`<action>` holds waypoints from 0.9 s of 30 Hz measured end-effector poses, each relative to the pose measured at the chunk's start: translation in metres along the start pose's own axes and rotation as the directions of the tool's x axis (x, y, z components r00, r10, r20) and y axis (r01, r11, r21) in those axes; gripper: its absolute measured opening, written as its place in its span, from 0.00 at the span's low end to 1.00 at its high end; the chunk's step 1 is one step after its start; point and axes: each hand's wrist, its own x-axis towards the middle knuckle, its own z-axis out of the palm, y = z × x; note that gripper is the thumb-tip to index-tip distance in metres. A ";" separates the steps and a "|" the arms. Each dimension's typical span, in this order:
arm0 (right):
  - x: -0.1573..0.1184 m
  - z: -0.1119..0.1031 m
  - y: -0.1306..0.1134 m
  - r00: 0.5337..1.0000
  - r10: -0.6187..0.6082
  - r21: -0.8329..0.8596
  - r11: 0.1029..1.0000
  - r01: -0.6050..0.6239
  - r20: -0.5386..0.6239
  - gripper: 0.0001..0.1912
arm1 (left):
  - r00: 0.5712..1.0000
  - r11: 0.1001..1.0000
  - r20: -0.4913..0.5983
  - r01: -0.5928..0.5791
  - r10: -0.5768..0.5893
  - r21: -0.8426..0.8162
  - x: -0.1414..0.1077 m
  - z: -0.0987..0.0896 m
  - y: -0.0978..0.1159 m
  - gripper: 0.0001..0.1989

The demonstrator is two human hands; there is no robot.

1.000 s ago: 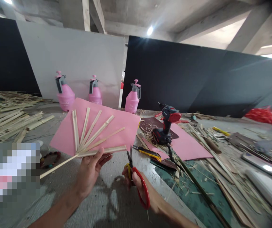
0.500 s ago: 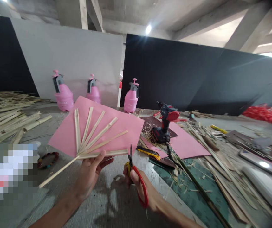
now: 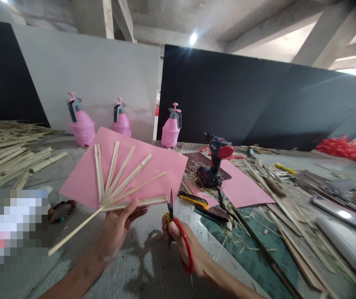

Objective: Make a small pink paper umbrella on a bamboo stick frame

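At eleven o'clock my left hand [image 3: 118, 222] pinches bamboo ribs [image 3: 134, 172] against pink paper [image 3: 147, 172], while my right hand [image 3: 180, 245] grips scissors [image 3: 171, 211] beside the lowest rib [image 3: 153, 201], which they could nick if my wrist wavers.

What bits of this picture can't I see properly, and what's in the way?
All in the head view:
- Bottom of the middle pink sprayer: hidden behind the pink sheet.
- Back of the pink sheet: turned away from the camera.
- Part of the handles of the scissors: covered by the right hand.
- Writing on the left pink sprayer: too small and blurry.
- Rest of the strip pile: cut off by the left edge.
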 end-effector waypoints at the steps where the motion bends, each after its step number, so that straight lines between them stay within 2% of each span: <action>1: 0.000 0.000 -0.001 1.000 0.000 -0.002 1.000 0.000 -0.003 0.31 | 1.000 1.000 -0.001 -0.004 0.004 0.001 0.000 0.000 0.000 0.15; 6: -0.001 0.000 -0.005 1.000 0.030 0.000 1.000 -0.030 0.004 0.30 | 1.000 1.000 0.009 -0.011 0.011 0.017 -0.001 0.000 0.000 0.17; 12: -0.001 0.000 -0.005 0.997 0.068 -0.020 0.997 -0.069 -0.034 0.32 | 1.000 1.000 0.001 -0.004 0.004 0.024 -0.001 0.001 0.001 0.12; 15: -0.001 0.001 -0.006 0.994 0.104 -0.017 0.994 -0.105 -0.044 0.32 | 1.000 1.000 0.005 -0.012 0.011 0.028 -0.001 0.001 0.001 0.13; 22: 0.000 0.007 -0.004 0.971 0.208 0.061 0.978 -0.202 -0.121 0.32 | 1.000 1.000 0.023 -0.018 0.018 0.012 -0.002 -0.001 -0.002 0.18; 27: 0.001 0.008 -0.006 0.968 0.209 0.103 0.975 -0.196 -0.136 0.31 | 0.999 1.000 0.025 -0.021 0.021 0.000 -0.002 -0.001 -0.002 0.17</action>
